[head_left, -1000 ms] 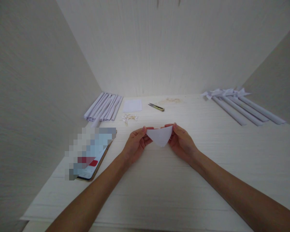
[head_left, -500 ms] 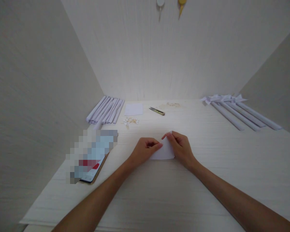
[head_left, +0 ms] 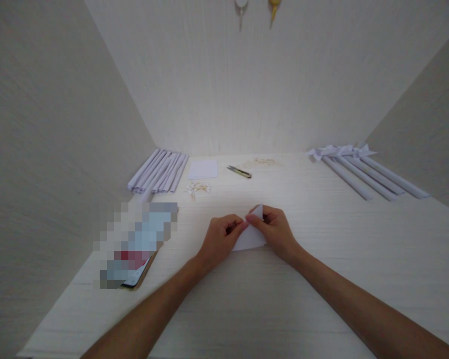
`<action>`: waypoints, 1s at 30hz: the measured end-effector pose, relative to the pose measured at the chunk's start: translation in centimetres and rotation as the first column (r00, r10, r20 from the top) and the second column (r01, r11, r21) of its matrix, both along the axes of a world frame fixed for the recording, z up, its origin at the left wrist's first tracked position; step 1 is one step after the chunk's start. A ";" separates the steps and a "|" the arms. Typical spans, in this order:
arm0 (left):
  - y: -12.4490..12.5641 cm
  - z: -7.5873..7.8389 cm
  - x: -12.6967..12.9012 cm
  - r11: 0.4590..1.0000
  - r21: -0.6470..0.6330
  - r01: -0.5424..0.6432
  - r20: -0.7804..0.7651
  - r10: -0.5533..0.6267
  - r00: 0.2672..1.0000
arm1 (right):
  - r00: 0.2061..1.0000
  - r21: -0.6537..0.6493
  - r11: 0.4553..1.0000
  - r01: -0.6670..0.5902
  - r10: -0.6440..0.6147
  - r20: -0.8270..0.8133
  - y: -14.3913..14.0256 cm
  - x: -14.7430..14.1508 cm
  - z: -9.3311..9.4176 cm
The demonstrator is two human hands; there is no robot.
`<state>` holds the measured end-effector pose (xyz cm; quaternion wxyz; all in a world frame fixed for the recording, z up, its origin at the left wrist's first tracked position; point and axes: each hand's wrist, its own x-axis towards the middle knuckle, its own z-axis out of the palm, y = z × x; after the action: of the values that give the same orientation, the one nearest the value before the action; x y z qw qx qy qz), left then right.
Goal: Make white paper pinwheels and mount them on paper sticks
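Head view: white paper (head_left: pixel 250 239) is between the two hands, low over the near middle of the bench (head_left: pixel 224 309); whether it touches the surface, can't tell. Left hand (head_left: pixel 221 238) has its grip closed on the paper's upper left edge, thumb and fingers pinching; right hand (head_left: pixel 279 230) likewise pinches the upper right side, thumb pointing inward near the left fingertips.

Handling, judged by eye: very light, thin, bends easily, holds a crease, probably tears or crumples if pulled hard. Not likely slippery in dry fingers. Best taken by edges or corners, thumb over fingertips, light pressure.

Looks: plain white, matte, no print visible. Seems folded; one sharp corner sticks up beside the right thumb, lower edge runs fairly straight, slightly slanted. Left side hidden by the hand; layer count unclear.
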<state>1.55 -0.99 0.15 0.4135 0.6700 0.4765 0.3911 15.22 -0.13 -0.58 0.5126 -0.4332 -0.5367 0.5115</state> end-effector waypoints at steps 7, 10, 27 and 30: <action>-0.1 0.3 0.2 1.000 -0.031 0.003 0.011 -0.003 1.000 | 0.993 -0.076 0.997 -0.024 0.015 -0.115 -0.1 0.1 -0.2; -0.1 0.2 0.2 1.000 -0.016 0.003 -0.008 -0.003 1.000 | 0.990 -0.055 0.998 -0.010 0.002 -0.138 0.0 0.1 -0.3; 0.0 -0.4 0.1 0.996 0.001 0.084 -0.040 -0.084 0.996 | 0.985 0.151 0.981 0.119 -0.136 0.105 0.0 0.2 -0.1; 0.0 -0.3 0.2 0.997 0.043 0.066 -0.058 -0.063 0.996 | 0.975 0.179 0.983 0.041 -0.078 0.209 -0.4 -0.1 0.0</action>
<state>1.72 -1.00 -0.19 0.3971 0.7051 0.4572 0.3689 15.14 -0.55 -0.59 0.5023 -0.4557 -0.6182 0.3972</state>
